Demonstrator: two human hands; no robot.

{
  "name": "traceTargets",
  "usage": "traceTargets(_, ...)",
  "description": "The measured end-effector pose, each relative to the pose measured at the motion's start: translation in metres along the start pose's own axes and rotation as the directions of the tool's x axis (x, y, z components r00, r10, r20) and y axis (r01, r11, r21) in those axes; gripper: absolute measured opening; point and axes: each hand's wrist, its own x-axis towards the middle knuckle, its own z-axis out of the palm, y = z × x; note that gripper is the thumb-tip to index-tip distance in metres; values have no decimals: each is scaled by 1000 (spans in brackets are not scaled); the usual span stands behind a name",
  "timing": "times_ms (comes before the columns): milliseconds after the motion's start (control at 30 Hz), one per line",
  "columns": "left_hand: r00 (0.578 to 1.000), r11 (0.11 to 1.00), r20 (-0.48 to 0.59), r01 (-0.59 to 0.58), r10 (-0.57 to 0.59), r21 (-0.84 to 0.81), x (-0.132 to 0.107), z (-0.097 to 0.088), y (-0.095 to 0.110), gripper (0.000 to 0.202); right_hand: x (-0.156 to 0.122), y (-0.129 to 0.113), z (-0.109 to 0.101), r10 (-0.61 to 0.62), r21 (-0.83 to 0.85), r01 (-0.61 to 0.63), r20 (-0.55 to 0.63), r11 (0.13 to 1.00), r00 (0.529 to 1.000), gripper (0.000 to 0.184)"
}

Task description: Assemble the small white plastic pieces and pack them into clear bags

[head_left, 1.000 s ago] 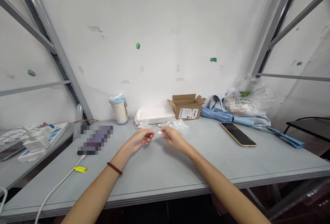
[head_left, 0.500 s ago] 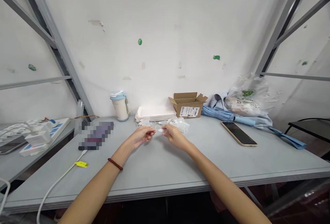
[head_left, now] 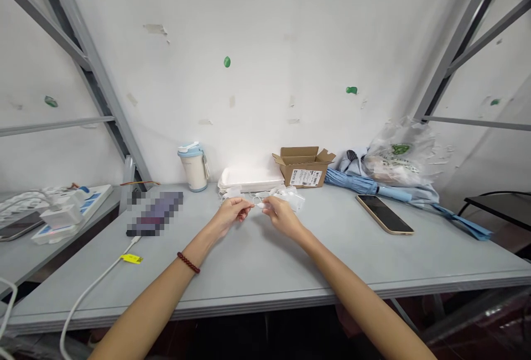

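Observation:
Over the middle of the table, my left hand (head_left: 230, 214) is closed in a pinch on the end of a thin white string (head_left: 256, 198). My right hand (head_left: 284, 217), close beside it, pinches a small white piece (head_left: 260, 205) from which the string loops. The exact kind of this small piece is too tiny to tell. Just behind my hands lie small clear plastic packets with white contents (head_left: 293, 197), partly hidden by my right hand. A stack of shallow white trays (head_left: 249, 181) stands behind them against the wall.
An open cardboard box (head_left: 306, 175) and a blue-lidded cup (head_left: 194, 169) stand at the back. A folded blue umbrella (head_left: 357, 182), plastic bag (head_left: 400, 155) and phone (head_left: 384, 214) lie right. At left are a pixelated device (head_left: 156, 213), its white cable (head_left: 89, 288) and a power strip (head_left: 97, 210).
My hands stay near the same spot, the fingertips slightly farther up with the string and white piece still between them. The camera view has shifted slightly.

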Motion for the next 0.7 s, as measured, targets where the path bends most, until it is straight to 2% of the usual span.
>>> traceTargets(333, 999, 992, 5, -32, 31, 122, 3, -1, -8, 22, -1, 5, -5, -50, -43, 51, 38, 998, 998, 17)
traceTargets(700, 994, 984, 104, 9, -28, 177, 4, -8, -5, 27, -1, 1, -11, -66, -41, 70, 89, 997, 994, 17)
